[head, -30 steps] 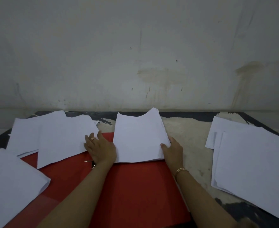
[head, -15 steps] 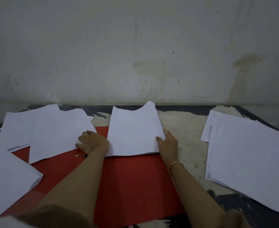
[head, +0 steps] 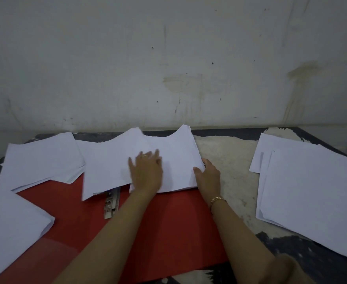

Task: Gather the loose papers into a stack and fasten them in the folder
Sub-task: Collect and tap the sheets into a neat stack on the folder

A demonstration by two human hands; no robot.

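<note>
A pile of sheets [head: 10,222] is running off the left edge, any print too faint to read. The red folder [head: 168,222] is lying open on the counter [head: 230,160], its metal fastener [head: 112,203] half hidden under paper. The blurred left hand [head: 147,173] is pressing flat on the stack [head: 176,160] atop the folder. The right hand [head: 209,177] is gripping the stack's edge, fingers mostly hidden. Loose papers [head: 311,191] are running off the right.

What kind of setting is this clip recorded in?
Probably a bare indoor paperwork desk: a worn dark table against a stained white wall, an open red folder and loose white papers.
</note>
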